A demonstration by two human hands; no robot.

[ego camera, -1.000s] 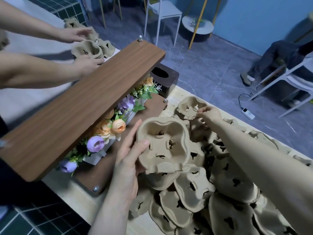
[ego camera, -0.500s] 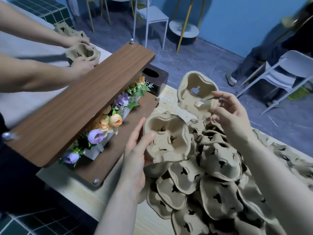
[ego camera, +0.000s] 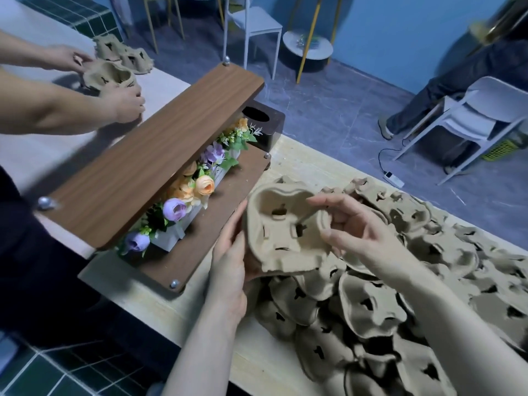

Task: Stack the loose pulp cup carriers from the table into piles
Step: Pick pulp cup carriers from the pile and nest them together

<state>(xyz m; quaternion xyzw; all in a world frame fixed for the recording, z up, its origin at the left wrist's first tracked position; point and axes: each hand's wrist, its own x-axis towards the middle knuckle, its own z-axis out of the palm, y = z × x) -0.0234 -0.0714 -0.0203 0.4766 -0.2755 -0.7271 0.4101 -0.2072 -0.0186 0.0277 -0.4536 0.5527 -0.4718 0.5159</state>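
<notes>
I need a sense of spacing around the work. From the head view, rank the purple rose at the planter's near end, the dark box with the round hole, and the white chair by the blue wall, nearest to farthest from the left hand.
1. Purple rose: just left of the left hand.
2. Dark box: beyond the shelf's far end.
3. White chair: on the floor, far back.

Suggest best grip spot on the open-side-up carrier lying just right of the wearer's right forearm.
Probably the raised rim of that loose carrier, pinched from above: it lies cup-side up on the heap, rim exposed, thin enough for thumb and fingers. Right hand is nearest.
</notes>
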